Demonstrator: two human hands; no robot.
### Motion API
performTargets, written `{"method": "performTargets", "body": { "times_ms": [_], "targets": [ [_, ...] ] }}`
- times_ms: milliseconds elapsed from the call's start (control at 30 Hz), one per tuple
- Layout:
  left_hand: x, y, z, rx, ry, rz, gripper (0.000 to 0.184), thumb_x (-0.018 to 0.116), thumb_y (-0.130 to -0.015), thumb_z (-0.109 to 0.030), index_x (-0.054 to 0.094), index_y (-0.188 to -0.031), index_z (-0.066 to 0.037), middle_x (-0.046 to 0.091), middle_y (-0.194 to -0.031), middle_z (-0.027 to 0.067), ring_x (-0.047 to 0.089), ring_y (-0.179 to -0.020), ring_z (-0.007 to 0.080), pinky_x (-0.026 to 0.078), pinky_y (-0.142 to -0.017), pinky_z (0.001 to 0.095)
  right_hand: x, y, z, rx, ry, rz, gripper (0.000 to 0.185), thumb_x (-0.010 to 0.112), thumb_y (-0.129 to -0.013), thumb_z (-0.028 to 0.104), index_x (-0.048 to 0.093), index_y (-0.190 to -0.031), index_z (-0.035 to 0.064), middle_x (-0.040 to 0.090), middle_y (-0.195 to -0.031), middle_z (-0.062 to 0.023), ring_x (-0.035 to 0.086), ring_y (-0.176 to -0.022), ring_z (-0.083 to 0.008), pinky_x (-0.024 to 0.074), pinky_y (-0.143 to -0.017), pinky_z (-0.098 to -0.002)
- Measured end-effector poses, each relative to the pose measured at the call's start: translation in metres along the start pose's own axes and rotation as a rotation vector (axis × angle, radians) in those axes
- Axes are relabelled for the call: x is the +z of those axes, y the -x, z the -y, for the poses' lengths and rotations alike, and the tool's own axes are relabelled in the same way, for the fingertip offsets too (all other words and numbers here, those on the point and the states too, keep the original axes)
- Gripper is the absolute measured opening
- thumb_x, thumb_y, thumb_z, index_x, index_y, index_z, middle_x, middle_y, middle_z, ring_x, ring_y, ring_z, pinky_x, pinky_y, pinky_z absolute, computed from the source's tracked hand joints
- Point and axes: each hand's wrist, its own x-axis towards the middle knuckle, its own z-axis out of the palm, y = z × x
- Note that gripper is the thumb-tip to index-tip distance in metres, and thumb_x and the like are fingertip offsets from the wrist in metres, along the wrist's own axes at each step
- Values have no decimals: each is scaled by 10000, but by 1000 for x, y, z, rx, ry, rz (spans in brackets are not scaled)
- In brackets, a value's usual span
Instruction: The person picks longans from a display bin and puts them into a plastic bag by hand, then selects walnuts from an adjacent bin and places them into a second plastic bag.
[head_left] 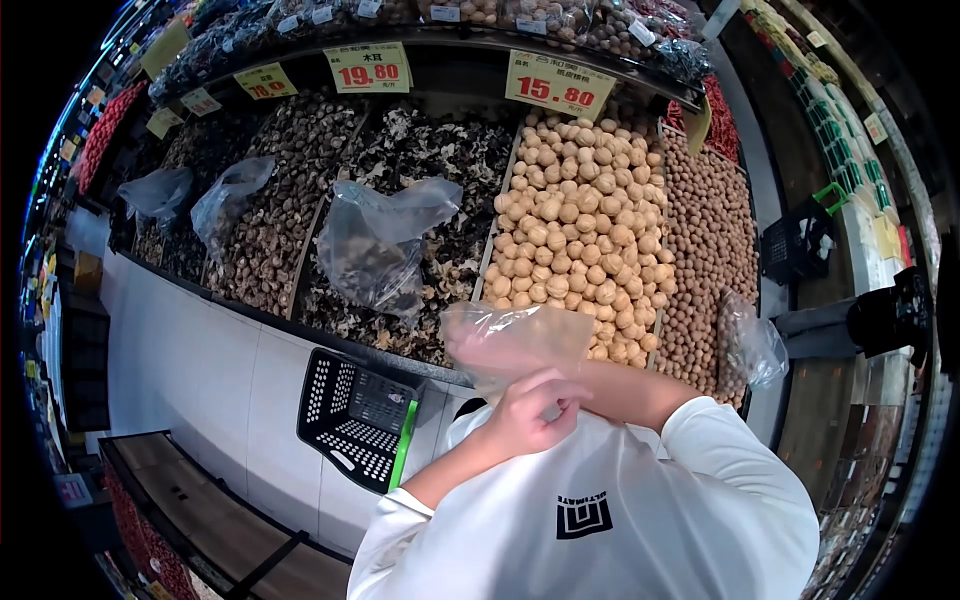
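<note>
My right hand (pixel 478 338) is inside a clear plastic bag (pixel 545 328), its forearm reaching in from the right. The plastic blurs its fingers, so I cannot tell how they are bent. My left hand (pixel 535 412) is at the bag's mouth by my right wrist, fingers curled in and seemingly pinching the plastic edge. Just beyond both hands lies a bin of pale walnuts (pixel 575 215). To its left, dried black wood ear fungus (pixel 470 150) fills another bin, with a loose clear bag (pixel 375 250) on top.
A black shopping basket (pixel 350 400) with a green handle stands on the floor at left. Dried mushrooms (pixel 285 190) and small round brown nuts (pixel 705 230) fill neighbouring bins. Another person's leg (pixel 815 330) is at right, near a second basket (pixel 797 240). Price signs (pixel 560 85) hang above.
</note>
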Motion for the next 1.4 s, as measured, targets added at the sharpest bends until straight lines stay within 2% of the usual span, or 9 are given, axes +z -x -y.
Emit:
{"method": "performTargets", "body": {
  "times_ms": [367,433,533,667,733,933,1100,1267,1400],
  "targets": [
    [0,0,5,23,40,10,281,682,-757,110,714,-1003,-23,628,-804,70,614,-649,192,508,-597,306,11,0,10,26,305,-92,129,632,-783,37,725,-870,13,673,-977,-158,688,-688,-240,538,-547,-373],
    [0,-1,5,26,36,14,277,684,-757,109,715,-999,-21,631,-802,70,613,-649,192,506,-598,305,7,3,13,147,146,26,233,589,-827,22,696,-1033,37,623,-1046,-159,653,-727,-287,559,-651,-394],
    [0,-2,5,14,38,21,266,691,-757,105,716,-990,-19,627,-784,71,613,-650,191,501,-598,301,56,5,1,216,-178,-153,198,591,-836,39,690,-1008,44,632,-1008,-153,662,-748,-296,554,-619,-401],
    [-2,-4,6,12,26,20,233,697,-769,95,715,-975,-13,629,-774,73,615,-648,190,499,-598,298,34,1,1,144,-24,-238,194,635,-745,104,748,-887,34,674,-966,-155,723,-784,-259,565,-565,-420],
    [-3,-5,7,10,26,20,224,699,-773,93,714,-971,-11,631,-774,73,617,-648,189,500,-599,297,24,5,-2,65,16,120,212,619,-861,32,651,-1071,26,644,-981,-120,683,-900,-265,564,-756,-372],
    [-8,-6,9,-12,46,-5,219,716,-758,85,710,-952,-16,629,-759,67,618,-646,172,486,-597,280,-65,58,-15,93,-675,59,270,679,-859,2,653,-1126,31,659,-1012,-85,676,-938,-190,564,-805,-321],
    [-15,-11,10,-7,56,14,218,718,-762,77,710,-957,-19,634,-766,60,625,-655,165,493,-605,281,-142,131,-44,532,-1341,48,285,761,-900,57,659,-1165,25,675,-1001,-30,643,-873,-101,554,-817,-262],
    [-11,-12,14,-19,71,2,216,699,-770,87,713,-961,-14,640,-781,72,621,-651,174,499,-608,286,-161,147,-87,871,-1053,-453,332,785,-881,61,639,-1174,8,650,-1083,-41,630,-968,-100,549,-822,-257],
    [-9,-15,13,2,67,22,196,720,-775,71,710,-954,-9,649,-786,81,623,-654,176,497,-612,279,-145,114,-115,820,-491,-501,351,782,-846,71,635,-1159,14,672,-1083,-110,675,-1007,-229,553,-841,-352]
  ]
}}
